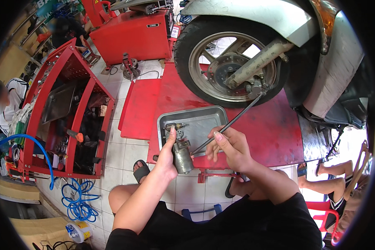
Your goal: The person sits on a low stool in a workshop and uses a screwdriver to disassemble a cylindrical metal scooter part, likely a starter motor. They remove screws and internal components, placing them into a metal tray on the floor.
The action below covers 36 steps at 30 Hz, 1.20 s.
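Note:
My left hand (166,157) is closed around a dull grey cylindrical metal part (182,158) that looks like a small starter motor, its thumb lying up along the side. A long thin dark rod or hose (238,116) slants from beside this part up to the brake caliper (256,88) on the wheel; I cannot tell whether it is fixed there. My right hand (233,146) pinches it near its lower end, the other fingers curled loosely. Just beyond my hands, a metal tray (210,111) holds several small metal parts (180,126).
The tray stands on a red lift platform (271,137) under a scooter's front wheel (191,77). At left are a red tool cart (73,137) and coiled blue air hose (77,200). A red machine (131,39) stands behind. Other people sit or work at both sides.

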Motion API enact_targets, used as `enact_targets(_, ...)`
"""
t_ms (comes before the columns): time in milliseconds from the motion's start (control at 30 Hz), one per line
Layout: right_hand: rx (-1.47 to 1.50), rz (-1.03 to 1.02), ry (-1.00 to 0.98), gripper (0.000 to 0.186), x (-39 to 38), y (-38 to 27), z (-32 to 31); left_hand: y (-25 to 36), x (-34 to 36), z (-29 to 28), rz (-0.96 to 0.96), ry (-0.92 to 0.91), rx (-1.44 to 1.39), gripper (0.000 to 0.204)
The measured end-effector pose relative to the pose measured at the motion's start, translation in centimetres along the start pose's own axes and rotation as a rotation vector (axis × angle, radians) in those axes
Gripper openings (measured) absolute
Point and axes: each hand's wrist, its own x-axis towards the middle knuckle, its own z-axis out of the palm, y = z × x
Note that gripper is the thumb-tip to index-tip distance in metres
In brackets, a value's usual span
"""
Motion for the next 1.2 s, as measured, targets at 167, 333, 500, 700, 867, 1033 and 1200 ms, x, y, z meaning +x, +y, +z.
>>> enact_targets(167,-0.123,-0.182,-0.038,0.026,0.0,0.6,0.7,-0.5,0.0,0.3,-0.002,-0.013,0.011,0.072)
enact_targets(333,-0.256,-0.332,-0.037,0.020,0.2,1.1,0.9,-0.8,0.2,0.0,-0.001,-0.059,0.024,0.074)
enact_targets(500,-0.408,-0.424,0.005,0.019,0.3,1.8,0.7,-1.1,0.3,-0.3,-0.006,-0.074,0.028,0.076)
enact_targets(700,-0.431,-0.413,-0.003,0.015,0.3,1.3,0.9,-1.1,0.1,0.0,-0.006,-0.062,0.041,0.077)
enact_targets(867,-0.671,-0.494,0.112,0.008,0.2,1.1,1.0,-1.4,0.1,0.3,0.008,-0.020,0.073,0.074)
enact_targets(1033,-0.422,-0.303,0.083,0.038,0.2,1.3,1.5,-1.7,0.6,0.2,-0.018,-0.042,0.034,0.071)
enact_targets(1200,0.076,-0.298,-0.106,0.055,0.3,-0.4,1.4,-2.4,0.7,0.5,-0.030,-0.018,0.003,0.072)
